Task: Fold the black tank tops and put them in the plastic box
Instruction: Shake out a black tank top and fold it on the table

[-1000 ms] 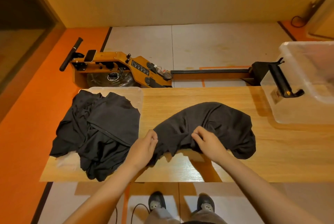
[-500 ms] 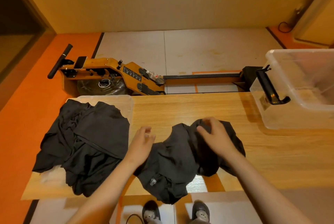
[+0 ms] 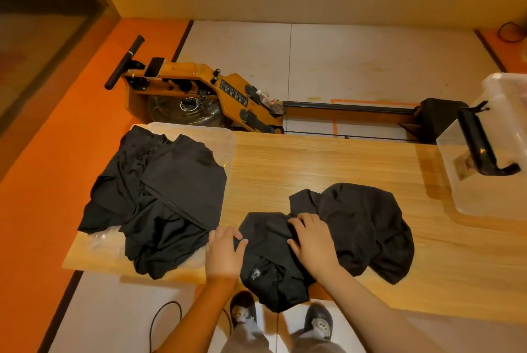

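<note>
A crumpled black tank top [image 3: 362,224] lies on the wooden table [image 3: 328,159] near its front edge, and its label end hangs over that edge. My left hand [image 3: 224,253] pinches the garment's left edge with curled fingers. My right hand [image 3: 312,238] sits on the middle of the garment, its bent fingers gripping a fold. A pile of black tank tops [image 3: 159,196] lies to the left on a clear plastic lid [image 3: 221,139]. The clear plastic box [image 3: 496,204] stands at the table's right end, apart from both hands.
A black handle [image 3: 479,150] lies over the box's near rim. A wooden rowing machine [image 3: 205,96] stands on the floor just behind the table. My shoes [image 3: 242,310] show below the front edge, beside a black cable [image 3: 159,321].
The tank top was pulled toward me, so one end now hangs off the front edge. Both hands let go, shifted, and now grip the fabric nearer the edge.
</note>
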A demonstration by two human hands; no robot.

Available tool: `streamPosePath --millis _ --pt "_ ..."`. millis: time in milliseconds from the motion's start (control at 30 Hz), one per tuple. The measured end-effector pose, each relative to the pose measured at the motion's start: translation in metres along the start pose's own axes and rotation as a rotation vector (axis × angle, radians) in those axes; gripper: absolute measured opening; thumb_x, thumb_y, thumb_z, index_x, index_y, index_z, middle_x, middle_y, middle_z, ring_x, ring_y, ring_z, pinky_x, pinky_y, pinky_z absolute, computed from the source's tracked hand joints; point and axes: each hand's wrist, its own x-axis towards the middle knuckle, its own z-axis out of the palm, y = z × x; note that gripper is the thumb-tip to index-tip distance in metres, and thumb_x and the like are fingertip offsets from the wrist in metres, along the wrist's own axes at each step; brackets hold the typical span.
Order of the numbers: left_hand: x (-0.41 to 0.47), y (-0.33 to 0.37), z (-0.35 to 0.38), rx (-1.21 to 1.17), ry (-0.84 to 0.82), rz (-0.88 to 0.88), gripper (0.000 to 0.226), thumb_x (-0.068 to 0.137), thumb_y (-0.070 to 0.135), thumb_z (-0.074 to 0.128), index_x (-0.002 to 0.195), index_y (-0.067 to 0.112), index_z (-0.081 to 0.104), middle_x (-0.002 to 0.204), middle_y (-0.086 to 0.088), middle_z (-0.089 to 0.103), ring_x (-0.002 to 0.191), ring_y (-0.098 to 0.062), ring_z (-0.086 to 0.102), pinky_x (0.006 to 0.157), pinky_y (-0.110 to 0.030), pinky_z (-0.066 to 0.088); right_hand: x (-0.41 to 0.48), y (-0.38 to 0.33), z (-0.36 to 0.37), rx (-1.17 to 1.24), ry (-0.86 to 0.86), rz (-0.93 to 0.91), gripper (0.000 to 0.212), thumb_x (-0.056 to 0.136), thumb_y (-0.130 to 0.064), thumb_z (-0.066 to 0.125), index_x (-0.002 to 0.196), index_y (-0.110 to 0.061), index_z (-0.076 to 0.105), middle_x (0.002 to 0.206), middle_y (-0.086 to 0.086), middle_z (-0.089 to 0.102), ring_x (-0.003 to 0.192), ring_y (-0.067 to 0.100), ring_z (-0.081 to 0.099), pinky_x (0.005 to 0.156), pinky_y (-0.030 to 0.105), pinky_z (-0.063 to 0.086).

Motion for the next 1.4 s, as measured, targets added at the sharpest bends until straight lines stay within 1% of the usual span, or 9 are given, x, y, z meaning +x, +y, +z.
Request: streamPosePath --millis 167,333,467,733,833,933,1033,1200,1400 --pt "0.006 -0.002 -0.003 -0.063 0.003 -0.009 0.015 0.095 0.018 0.055 0.08 0.019 0.052 0.081 0.005 0.052 0.092 -0.019 0.05 0.078 -0.032 0.045 -0.003 0.013 -0.012 0.111 0.052 0.034 0.008 0.087 -0.024 0.064 0.089 -0.02 0.058 0.089 -0.001 0.055 0.087 0.021 0.053 0.067 0.027 0.035" --pt "0.009 0.01 -0.002 0.003 -0.103 0.038 0.031 0.086 0.048 0.065 0.098 0.024 0.051 0.084 0.009 0.05 0.084 -0.013 0.051 0.068 -0.029 0.043 -0.009 0.026 -0.024 0.208 0.096 0.087 0.027 0.093 -0.043 0.055 0.111 -0.022 0.058 0.108 -0.004 0.056 0.108 0.018 0.049 0.086 0.029 0.038" --pt "0.015 0.02 0.007 0.046 -0.136 0.115 0.016 0.089 0.031 0.064 0.083 0.03 0.05 0.081 0.014 0.048 0.087 -0.013 0.048 0.067 -0.025 0.035 -0.008 0.031 -0.027 0.11 -0.023 0.106 0.052 0.093 -0.042 0.054 0.139 -0.021 0.045 0.14 0.001 0.044 0.131 0.022 0.037 0.106 0.034 0.034" --pt "0.052 0.066 -0.027 -0.348 -0.105 0.177 0.01 0.096 0.015 0.057 0.089 0.019 0.063 0.084 0.007 0.064 0.08 -0.003 0.059 0.069 -0.02 0.044 -0.016 0.026 -0.052 0.046 -0.364 0.435 0.05 0.091 -0.064 0.041 0.108 -0.019 0.056 0.105 0.0 0.061 0.102 0.022 0.06 0.07 0.031 0.046" --pt "0.052 0.095 -0.041 -0.4 -0.236 0.277 0.012 0.096 0.015 0.056 0.089 0.016 0.066 0.086 0.005 0.066 0.081 -0.002 0.058 0.07 -0.014 0.042 -0.011 0.015 -0.074 0.211 -0.109 0.378 0.052 0.087 -0.066 0.046 0.117 -0.024 0.05 0.114 -0.003 0.058 0.105 0.019 0.058 0.071 0.032 0.045" --pt "0.048 0.112 -0.047 -0.399 -0.31 0.354 0.014 0.096 0.018 0.057 0.09 0.017 0.069 0.086 0.005 0.068 0.084 -0.007 0.06 0.075 -0.021 0.044 0.006 0.006 -0.095 0.476 0.193 0.118 0.052 0.089 -0.051 0.057 0.132 -0.023 0.047 0.131 -0.008 0.05 0.123 0.01 0.044 0.097 0.025 0.04" --pt "0.042 0.121 -0.053 -0.455 -0.317 0.38 0.013 0.095 0.017 0.059 0.089 0.018 0.07 0.084 0.007 0.068 0.083 -0.008 0.06 0.075 -0.02 0.044 0.02 0.002 -0.109 0.553 0.202 -0.071 0.042 0.09 -0.042 0.059 0.127 -0.022 0.056 0.126 -0.01 0.054 0.123 0.005 0.041 0.103 0.023 0.034" --pt "0.032 0.128 -0.068 -0.543 -0.254 0.359 0.008 0.093 0.016 0.061 0.095 0.023 0.065 0.082 0.004 0.064 0.078 -0.004 0.057 0.073 -0.015 0.043 0.021 0.001 -0.118 0.713 0.134 -0.109 0.01 0.091 -0.03 0.062 0.084 -0.024 0.06 0.085 -0.008 0.06 0.089 0.006 0.053 0.076 0.024 0.042" --pt "0.018 0.09 -0.051 -0.56 -0.391 0.202 0.021 0.087 0.014 0.07 0.103 0.02 0.057 0.085 0.005 0.052 0.07 -0.005 0.05 0.071 -0.018 0.04 0.023 -0.007 -0.131 0.906 0.217 -0.031 0.01 0.095 -0.023 0.057 0.086 -0.02 0.054 0.079 -0.005 0.059 0.076 0.014 0.057 0.072 0.041 0.048"
